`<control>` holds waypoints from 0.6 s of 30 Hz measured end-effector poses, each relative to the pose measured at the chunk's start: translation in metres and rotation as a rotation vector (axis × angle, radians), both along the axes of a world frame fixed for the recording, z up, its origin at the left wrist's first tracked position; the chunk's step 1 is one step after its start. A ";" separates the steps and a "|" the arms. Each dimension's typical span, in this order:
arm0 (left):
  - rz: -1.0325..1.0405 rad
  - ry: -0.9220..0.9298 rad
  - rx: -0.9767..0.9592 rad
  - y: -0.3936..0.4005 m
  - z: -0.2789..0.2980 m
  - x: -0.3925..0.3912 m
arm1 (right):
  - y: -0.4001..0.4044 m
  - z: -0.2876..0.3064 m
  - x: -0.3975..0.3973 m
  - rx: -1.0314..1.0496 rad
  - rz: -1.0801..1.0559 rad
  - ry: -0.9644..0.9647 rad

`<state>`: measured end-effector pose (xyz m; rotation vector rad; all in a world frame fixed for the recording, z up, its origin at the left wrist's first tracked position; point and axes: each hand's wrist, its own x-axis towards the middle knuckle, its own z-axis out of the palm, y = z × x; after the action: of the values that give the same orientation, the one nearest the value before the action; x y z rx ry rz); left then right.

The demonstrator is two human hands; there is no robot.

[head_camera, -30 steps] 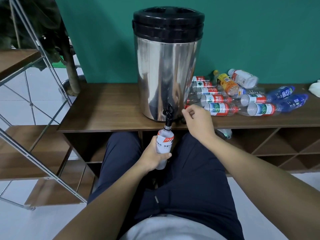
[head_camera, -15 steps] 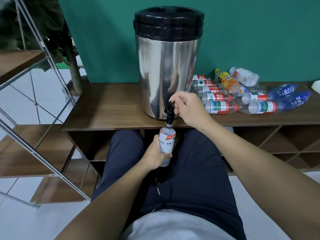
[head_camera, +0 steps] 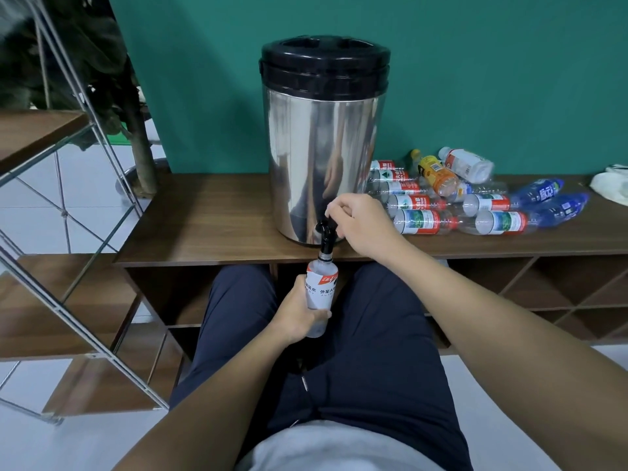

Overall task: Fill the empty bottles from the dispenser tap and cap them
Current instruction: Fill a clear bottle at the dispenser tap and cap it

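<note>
Your left hand [head_camera: 299, 317] grips the lower body of a white-labelled bottle [head_camera: 321, 290] with fingers curled round it, holding it upright just below centre frame with its open neck right under the black tap [head_camera: 326, 232], while your right hand [head_camera: 360, 222] pinches the tap's lever with curled fingers. The tap sticks out from the base of the steel dispenser [head_camera: 323, 164], which stands on the wooden shelf [head_camera: 204, 226] across the middle of the frame. To the right of the dispenser, a pile of empty bottles [head_camera: 458, 198] lies on its side on the same shelf, well apart from your hands.
</note>
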<state>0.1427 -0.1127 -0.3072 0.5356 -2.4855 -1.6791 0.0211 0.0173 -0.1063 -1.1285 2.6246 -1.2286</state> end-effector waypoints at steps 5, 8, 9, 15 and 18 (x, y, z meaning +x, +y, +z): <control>0.001 0.004 -0.010 0.000 0.000 -0.001 | 0.013 -0.023 0.001 0.118 -0.049 -0.027; 0.001 0.009 -0.004 0.001 -0.001 -0.001 | 0.016 -0.031 0.009 -0.002 -0.098 -0.027; 0.006 0.008 -0.002 0.001 -0.001 -0.001 | 0.014 -0.029 0.011 -0.044 -0.088 -0.018; 0.008 -0.003 0.009 0.001 0.000 0.000 | 0.002 -0.015 0.013 -0.032 0.011 0.068; 0.017 -0.006 0.010 0.001 0.001 0.000 | 0.001 -0.013 0.011 -0.024 -0.009 0.041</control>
<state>0.1432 -0.1115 -0.3060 0.5618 -2.4706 -1.6873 0.0318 0.0186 -0.1194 -1.1595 2.6542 -1.2556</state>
